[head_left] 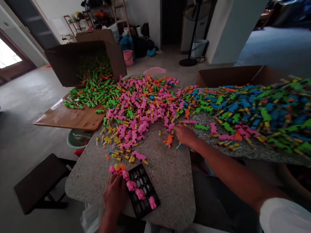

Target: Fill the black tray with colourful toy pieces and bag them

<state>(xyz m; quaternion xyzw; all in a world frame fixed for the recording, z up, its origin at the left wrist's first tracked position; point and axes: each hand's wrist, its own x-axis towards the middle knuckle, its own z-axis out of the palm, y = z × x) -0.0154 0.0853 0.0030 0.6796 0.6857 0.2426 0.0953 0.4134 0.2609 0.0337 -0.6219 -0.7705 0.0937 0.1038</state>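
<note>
A black tray [145, 206] with rows of oval slots lies near the front of the speckled stone table, with several pink pieces [140, 194] on it. My left hand [115, 194] rests at the tray's left edge, just below pink and orange pieces at its upper left corner; what its fingers hold is unclear. My right hand [185, 135] reaches to the near edge of the toy pile, its fingertips by a pink toy [170, 127]. An orange toy [168, 141] lies just left of it. The pink toy pile [141, 107] spreads beyond both hands.
A cardboard box [65, 66] spills green toys onto a wooden board [65, 116] at the back left. Blue, green and orange toys [263, 113] cover the right side. A stool [41, 178] stands left, a fan [198, 4] at the back.
</note>
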